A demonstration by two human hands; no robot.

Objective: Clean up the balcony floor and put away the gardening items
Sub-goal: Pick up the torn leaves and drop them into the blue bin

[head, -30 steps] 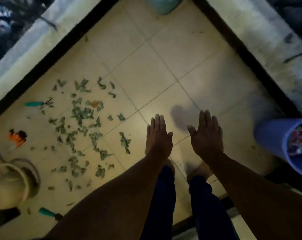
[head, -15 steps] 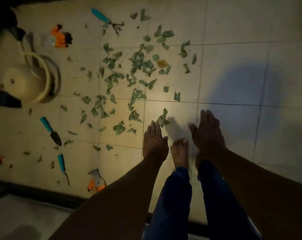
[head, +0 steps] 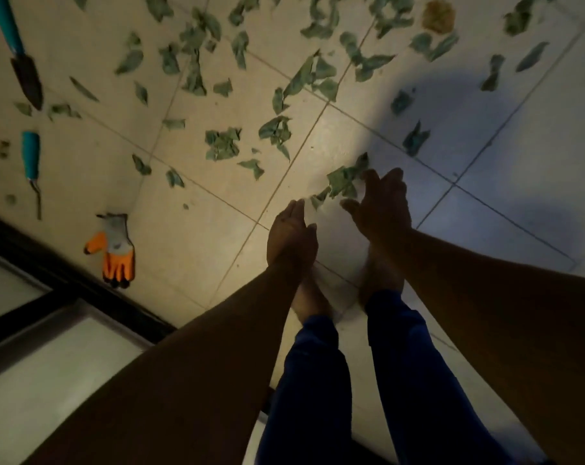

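A dim view looks straight down at a tiled balcony floor [head: 334, 142] lit by a pale pool of light near the middle. Two bare forearms reach forward from the bottom of the frame, above two bare feet and dark blue trouser legs. The left hand [head: 292, 234] is held out flat with its fingers straight and together, holding nothing. The right hand [head: 381, 204] sits just beside it, fingers spread and relaxed, also holding nothing; its fingertips overlap a small cluster of torn green leaves [head: 344, 181] in the view, but whether it touches them cannot be told. Many more torn green leaf scraps [head: 222, 144] lie scattered across the tiles above and to the left of the hands, thickest toward the top of the frame, with one yellow-brown leaf [head: 438, 15] near the top right. A round bluish shadow falls over the tiles to the right of the hands. At the far left lie the gardening items: a trowel [head: 22, 58] with a teal handle and dark blade in the top left corner, and below it a second teal-handled tool [head: 32, 162] with a thin metal shaft whose tip is too blurred to identify. Lower down, well apart from the hands, an orange and grey work glove [head: 116, 251] lies flat on the floor, just beside a dark door track [head: 59, 280] that runs diagonally across the lower left.
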